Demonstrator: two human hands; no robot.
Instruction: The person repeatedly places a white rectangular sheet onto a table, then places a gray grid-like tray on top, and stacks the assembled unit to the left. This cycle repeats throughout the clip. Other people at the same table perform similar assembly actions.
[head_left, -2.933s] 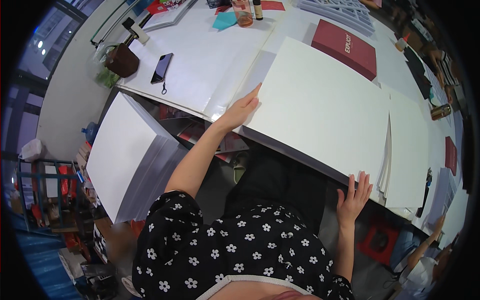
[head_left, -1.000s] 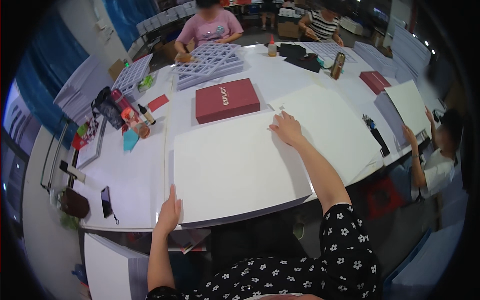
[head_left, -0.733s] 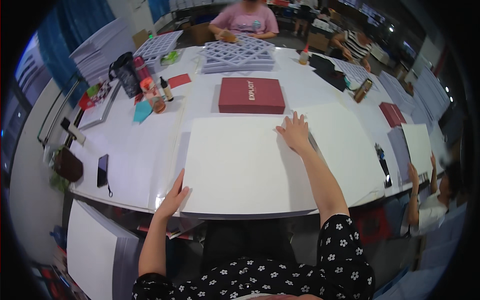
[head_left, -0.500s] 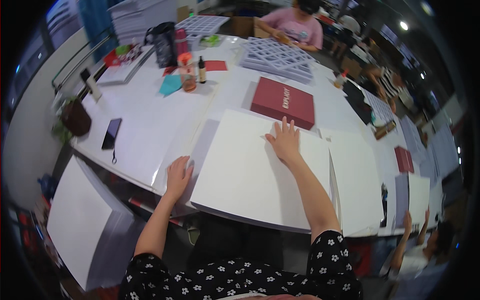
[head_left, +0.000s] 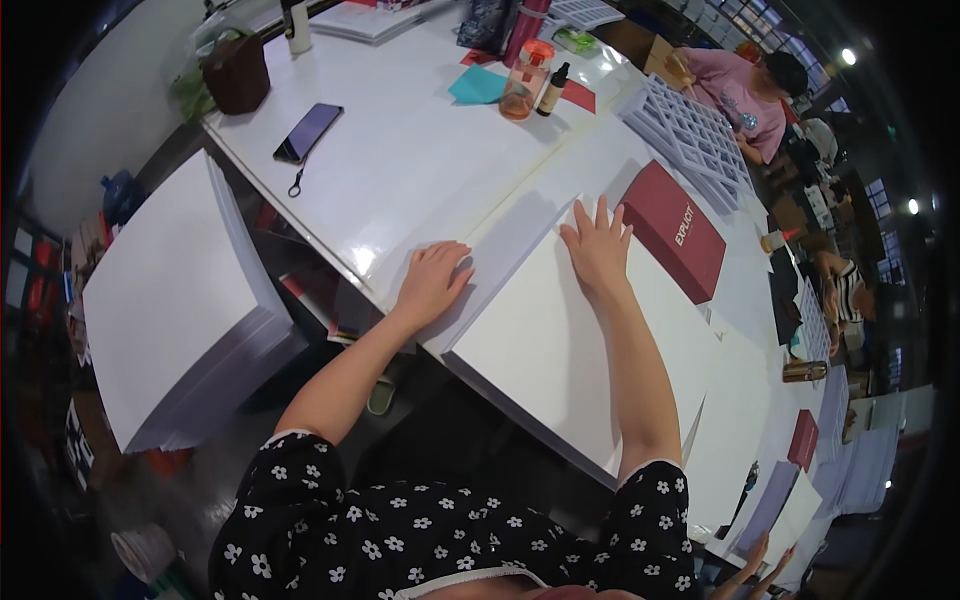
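A thick stack of large white sheets or boards (head_left: 530,345) lies at the table's near edge in front of me. My right hand (head_left: 600,250) rests flat on its top near the far left corner, fingers spread and pointing away from me. My left hand (head_left: 433,282) lies on the white tabletop just left of the stack, fingers loosely stretched and holding nothing. A maroon box (head_left: 680,232) with light lettering sits at the stack's far right side, close to my right fingertips.
A tall white stack (head_left: 170,310) stands left of the table. On the white table (head_left: 400,190) are a phone (head_left: 310,132), an orange-lidded bottle (head_left: 525,82), a dark bottle (head_left: 553,90) and white lattice trays (head_left: 690,135). A person in pink (head_left: 740,95) works across; another person's hands (head_left: 765,565) hold white board at lower right.
The view has turned to the left, so the table appears rotated. My right hand has slid left across the stack toward its far left corner. My left hand has moved slightly forward along the stack's side.
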